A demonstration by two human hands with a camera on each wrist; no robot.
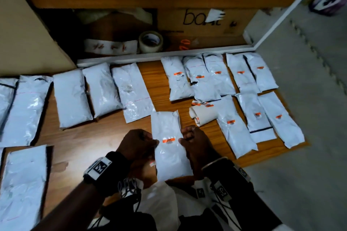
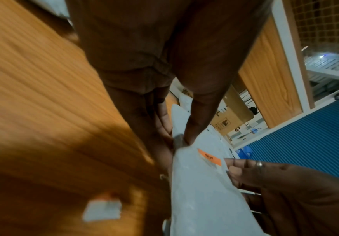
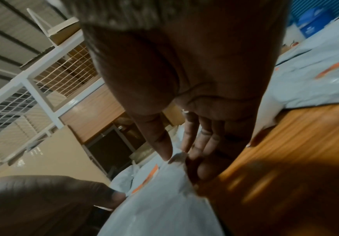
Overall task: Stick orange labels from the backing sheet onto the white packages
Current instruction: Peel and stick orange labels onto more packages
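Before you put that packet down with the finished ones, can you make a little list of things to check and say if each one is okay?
1. Orange label on the held package: ok.
2. Label pressed flat all over: cannot tell.
3. Left hand pinches the package's edge: ok.
4. Right hand pinches the other edge: ok.
5. Bare wood beside the labelled packages to set it down: ok.
6. Backing sheet within reach: ok, rolled beside them.

A roll of clear tape [image 1: 150, 41] sits beside a cardboard box [image 1: 204, 21] behind the wooden table [image 1: 75, 140].
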